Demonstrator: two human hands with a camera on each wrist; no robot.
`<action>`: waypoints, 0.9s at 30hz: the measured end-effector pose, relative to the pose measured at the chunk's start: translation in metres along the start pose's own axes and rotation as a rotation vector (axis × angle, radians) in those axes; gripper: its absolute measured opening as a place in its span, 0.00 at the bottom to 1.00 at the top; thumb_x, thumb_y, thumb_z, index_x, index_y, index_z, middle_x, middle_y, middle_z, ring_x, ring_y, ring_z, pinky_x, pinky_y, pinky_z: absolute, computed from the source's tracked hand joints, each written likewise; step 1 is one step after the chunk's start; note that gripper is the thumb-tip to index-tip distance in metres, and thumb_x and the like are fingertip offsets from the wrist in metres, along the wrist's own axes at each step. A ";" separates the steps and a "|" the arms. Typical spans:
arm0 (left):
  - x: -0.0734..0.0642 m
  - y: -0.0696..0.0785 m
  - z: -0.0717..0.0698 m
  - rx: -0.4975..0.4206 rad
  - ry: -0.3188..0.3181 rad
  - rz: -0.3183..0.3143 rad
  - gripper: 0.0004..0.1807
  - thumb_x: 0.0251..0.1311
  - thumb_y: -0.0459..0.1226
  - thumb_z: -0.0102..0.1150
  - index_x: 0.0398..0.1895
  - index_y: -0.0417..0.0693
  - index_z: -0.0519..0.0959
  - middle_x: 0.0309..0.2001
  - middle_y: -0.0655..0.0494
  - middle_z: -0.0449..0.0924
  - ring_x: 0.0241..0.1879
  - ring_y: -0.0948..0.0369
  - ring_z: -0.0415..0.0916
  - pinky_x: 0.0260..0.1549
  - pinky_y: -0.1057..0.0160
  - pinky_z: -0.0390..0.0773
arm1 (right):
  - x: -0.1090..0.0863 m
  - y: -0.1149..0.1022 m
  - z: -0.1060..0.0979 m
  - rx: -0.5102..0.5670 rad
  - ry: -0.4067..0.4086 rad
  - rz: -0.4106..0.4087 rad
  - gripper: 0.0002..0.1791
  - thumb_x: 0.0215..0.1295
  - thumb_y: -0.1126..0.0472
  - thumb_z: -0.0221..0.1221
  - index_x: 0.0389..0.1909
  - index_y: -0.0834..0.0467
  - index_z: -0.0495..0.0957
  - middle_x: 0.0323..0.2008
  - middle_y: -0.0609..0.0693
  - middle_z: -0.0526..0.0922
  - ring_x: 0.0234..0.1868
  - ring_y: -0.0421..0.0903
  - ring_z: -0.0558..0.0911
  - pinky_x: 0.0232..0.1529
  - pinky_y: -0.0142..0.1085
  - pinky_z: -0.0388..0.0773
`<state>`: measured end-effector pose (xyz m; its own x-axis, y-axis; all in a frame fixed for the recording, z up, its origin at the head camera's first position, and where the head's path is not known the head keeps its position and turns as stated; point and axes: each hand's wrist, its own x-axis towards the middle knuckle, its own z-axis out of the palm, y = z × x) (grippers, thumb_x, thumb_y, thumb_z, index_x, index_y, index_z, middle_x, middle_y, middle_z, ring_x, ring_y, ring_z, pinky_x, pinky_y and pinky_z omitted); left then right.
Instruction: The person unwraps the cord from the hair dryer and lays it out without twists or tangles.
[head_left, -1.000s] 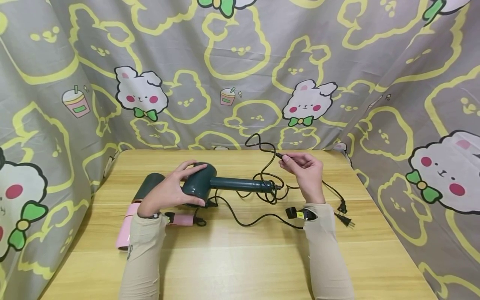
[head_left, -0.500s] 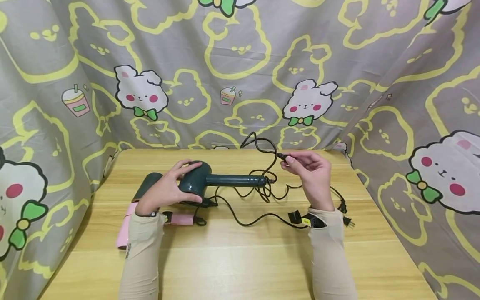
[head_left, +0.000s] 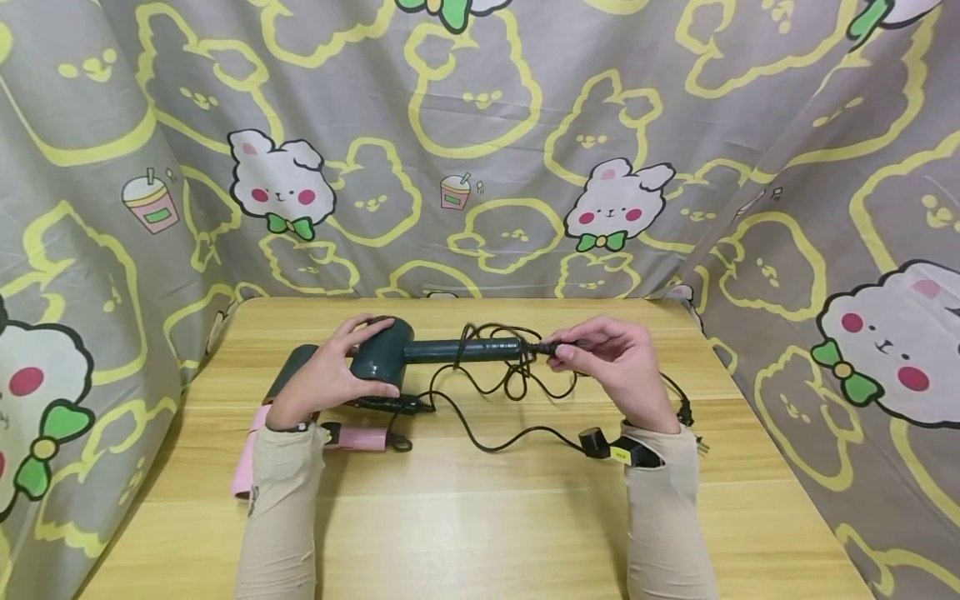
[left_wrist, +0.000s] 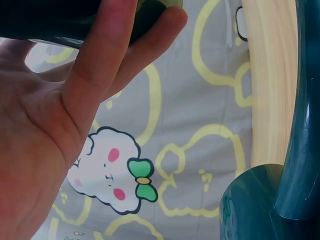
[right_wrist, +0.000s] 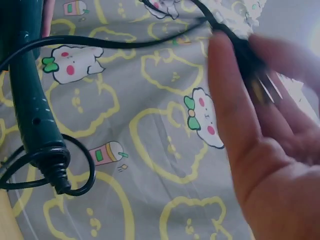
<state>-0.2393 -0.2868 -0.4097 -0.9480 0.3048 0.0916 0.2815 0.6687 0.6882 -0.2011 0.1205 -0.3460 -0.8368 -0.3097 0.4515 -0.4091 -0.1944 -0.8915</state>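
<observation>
My left hand (head_left: 330,379) grips the head of a dark green hair dryer (head_left: 382,357), thumb on the near side and fingers on the far side. Its handle (head_left: 461,350) points right, with loops of thin black cord (head_left: 480,327) around it. Between thumb and fingers, my right hand (head_left: 618,371) pinches the cord's black plug (right_wrist: 247,60) close to the handle's end; metal prongs show in the right wrist view. Under and behind my left hand lies a second dark green dryer (head_left: 291,372), its handle (head_left: 393,405) reaching right.
A pink hair dryer (head_left: 246,462) lies at the left, partly hidden by my left arm, its pink handle (head_left: 365,439) pointing right. Another plug (head_left: 685,412) lies at the right of the wooden table (head_left: 480,525). A patterned curtain (head_left: 480,167) surrounds the table's back and sides.
My right hand has come down with the plug, from above the handle to its end, and the raised cord loop has dropped around the handle. The held dryer has shifted slightly left and back.
</observation>
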 end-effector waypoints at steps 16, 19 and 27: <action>-0.006 0.001 -0.008 -0.051 0.058 0.042 0.55 0.43 0.54 0.84 0.77 0.77 0.64 0.81 0.47 0.51 0.67 0.36 0.70 0.53 0.40 0.79 | 0.009 0.030 -0.019 -0.196 -0.358 0.343 0.09 0.65 0.66 0.69 0.44 0.64 0.86 0.41 0.56 0.92 0.35 0.50 0.91 0.42 0.49 0.88; -0.008 0.000 -0.011 -0.065 0.078 0.056 0.55 0.43 0.52 0.85 0.77 0.78 0.64 0.81 0.48 0.52 0.65 0.37 0.73 0.53 0.40 0.78 | 0.011 0.042 -0.026 -0.200 -0.354 0.365 0.10 0.66 0.66 0.69 0.45 0.66 0.85 0.41 0.57 0.92 0.36 0.49 0.91 0.42 0.50 0.88; -0.014 -0.002 -0.018 -0.066 0.116 0.092 0.55 0.44 0.48 0.85 0.78 0.76 0.64 0.80 0.49 0.54 0.60 0.40 0.75 0.51 0.43 0.78 | 0.012 0.063 -0.046 -0.269 -0.261 0.415 0.11 0.67 0.64 0.68 0.45 0.67 0.85 0.42 0.57 0.92 0.38 0.48 0.92 0.44 0.47 0.88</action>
<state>-0.2297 -0.3047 -0.3996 -0.9307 0.2795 0.2360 0.3608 0.5944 0.7187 -0.2538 0.1472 -0.3979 -0.8435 -0.5367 0.0236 -0.1711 0.2267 -0.9588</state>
